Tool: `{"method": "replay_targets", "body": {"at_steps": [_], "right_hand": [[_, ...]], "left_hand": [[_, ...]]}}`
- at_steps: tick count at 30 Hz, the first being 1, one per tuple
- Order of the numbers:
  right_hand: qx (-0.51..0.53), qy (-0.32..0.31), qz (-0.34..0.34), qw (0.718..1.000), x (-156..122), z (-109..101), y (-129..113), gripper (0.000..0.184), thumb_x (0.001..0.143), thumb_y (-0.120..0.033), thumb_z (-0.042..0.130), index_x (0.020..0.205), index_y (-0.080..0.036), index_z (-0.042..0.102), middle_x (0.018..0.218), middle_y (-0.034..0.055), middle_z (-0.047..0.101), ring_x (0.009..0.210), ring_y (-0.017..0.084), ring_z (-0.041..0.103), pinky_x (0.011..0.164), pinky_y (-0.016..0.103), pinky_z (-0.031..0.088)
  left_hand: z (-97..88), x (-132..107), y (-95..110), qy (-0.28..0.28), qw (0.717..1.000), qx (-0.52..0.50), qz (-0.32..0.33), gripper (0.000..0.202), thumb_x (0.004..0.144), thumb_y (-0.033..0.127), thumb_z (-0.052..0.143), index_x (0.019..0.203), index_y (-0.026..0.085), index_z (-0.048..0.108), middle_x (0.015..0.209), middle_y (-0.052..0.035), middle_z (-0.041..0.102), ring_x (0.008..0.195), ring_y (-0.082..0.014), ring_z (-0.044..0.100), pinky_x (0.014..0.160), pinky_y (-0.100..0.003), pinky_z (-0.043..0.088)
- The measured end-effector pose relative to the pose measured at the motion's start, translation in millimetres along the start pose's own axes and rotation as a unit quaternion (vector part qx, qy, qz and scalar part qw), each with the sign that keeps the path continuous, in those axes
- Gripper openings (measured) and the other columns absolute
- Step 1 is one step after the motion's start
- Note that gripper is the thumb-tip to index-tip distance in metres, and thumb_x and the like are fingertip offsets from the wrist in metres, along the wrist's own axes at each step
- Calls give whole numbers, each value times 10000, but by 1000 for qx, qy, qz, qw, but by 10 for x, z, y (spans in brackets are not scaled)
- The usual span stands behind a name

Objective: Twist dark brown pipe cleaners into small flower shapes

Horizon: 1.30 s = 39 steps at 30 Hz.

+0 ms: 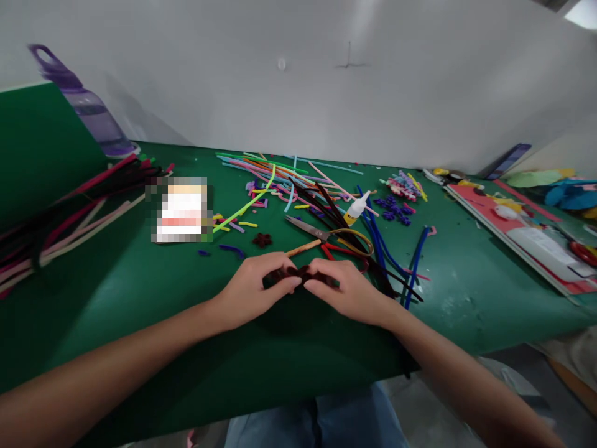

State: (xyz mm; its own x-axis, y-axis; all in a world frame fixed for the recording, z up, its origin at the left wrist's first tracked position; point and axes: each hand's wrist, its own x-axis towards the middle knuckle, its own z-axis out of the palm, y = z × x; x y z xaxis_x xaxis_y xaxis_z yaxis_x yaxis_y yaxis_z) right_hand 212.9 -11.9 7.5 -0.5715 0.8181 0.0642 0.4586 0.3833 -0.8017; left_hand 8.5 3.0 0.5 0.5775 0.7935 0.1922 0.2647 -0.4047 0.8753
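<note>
Between the fingertips of both hands is a small dark brown pipe cleaner piece (302, 272), mostly covered by the fingers. My left hand (263, 283) pinches its left side, and my right hand (342, 286) pinches the right, the two hands nearly touching. Just beyond them lie scissors (308, 229) with their blades pointing left, a wooden stick (303, 248) and a red-handled tool (328, 251) partly under the scissors. A finished-looking brown pipe cleaner flower (262, 239) rests on the table left of the scissors. Behind the scissors stands a white glue bottle (358, 208), tilted.
Colourful pipe cleaners (261, 171) lie spread along the back of the green table (177, 336). Blue pipe cleaners (380, 242) lie at right, near purple flower shapes (394, 210). A purple water bottle (100, 121) stands back left above a dark pipe cleaner bundle (69, 211). A glue gun (545, 249) lies far right.
</note>
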Motion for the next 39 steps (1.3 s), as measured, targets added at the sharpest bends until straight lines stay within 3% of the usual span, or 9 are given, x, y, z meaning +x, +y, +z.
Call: {"method": "replay_targets", "body": {"at_steps": [4,8,11,14,17,19,25,32,39], "right_hand": [[-287,65,-170,941,-11,30,58,186,925,-249,415,897,-147,568,779,56,583,724,157,511,623,267,340],[-330,56,-196,922,-7,47,57,256,930,-208,365,776,-144,559,679,38,534,650,148,469,571,276,293],[-223,41,-143,963,-10,57,0,265,898,-205,385,661,-159,497,604,3,467,581,123,423,546,266,275],[38,-21,14,999,1,72,-39,293,868,-230,395,580,-177,412,490,-47,362,446,87,362,470,231,273],[310,-109,152,932,25,77,-26,287,843,-252,399,563,-192,393,382,-94,250,308,69,255,361,210,241],[365,-132,173,905,32,64,-14,281,844,-272,414,575,-190,414,369,-103,242,294,69,245,345,206,246],[13,1,22,1000,-5,-1,-56,196,906,-276,433,777,-168,534,638,-25,511,561,93,453,540,214,334],[-167,35,-154,973,-18,44,11,125,926,-218,420,897,-176,534,780,27,589,701,135,539,638,238,388],[-261,72,-213,939,-6,78,41,189,948,-202,343,889,-158,517,767,55,573,707,158,526,599,260,363]], "left_hand": [[-19,35,14,-41,993,-87,-73,100,834,221,542,763,151,551,660,7,620,630,-121,597,619,-225,478],[-15,32,14,-60,995,-58,-61,103,835,220,538,760,151,553,679,1,623,639,-124,591,620,-228,466],[-6,11,15,-43,999,-7,-12,101,838,215,541,764,149,563,716,-6,603,666,-127,577,634,-231,452],[0,-11,10,-19,997,50,49,80,835,204,555,784,145,575,748,-12,584,699,-129,558,665,-235,438],[0,-19,3,-19,994,69,80,83,848,211,547,819,140,581,779,-24,590,723,-133,558,690,-241,437],[-6,-16,6,-25,995,70,71,92,852,219,544,823,140,582,776,-23,592,717,-131,559,685,-239,435],[-33,-2,50,-67,996,50,25,104,836,210,540,762,146,575,714,-3,583,670,-124,551,649,-229,428],[-36,3,37,-90,995,-23,-29,160,834,241,531,699,156,535,659,12,571,630,-122,552,611,-226,432],[-35,33,47,-97,995,-22,-23,210,849,283,540,684,153,551,663,6,588,638,-124,565,614,-223,432]]}}
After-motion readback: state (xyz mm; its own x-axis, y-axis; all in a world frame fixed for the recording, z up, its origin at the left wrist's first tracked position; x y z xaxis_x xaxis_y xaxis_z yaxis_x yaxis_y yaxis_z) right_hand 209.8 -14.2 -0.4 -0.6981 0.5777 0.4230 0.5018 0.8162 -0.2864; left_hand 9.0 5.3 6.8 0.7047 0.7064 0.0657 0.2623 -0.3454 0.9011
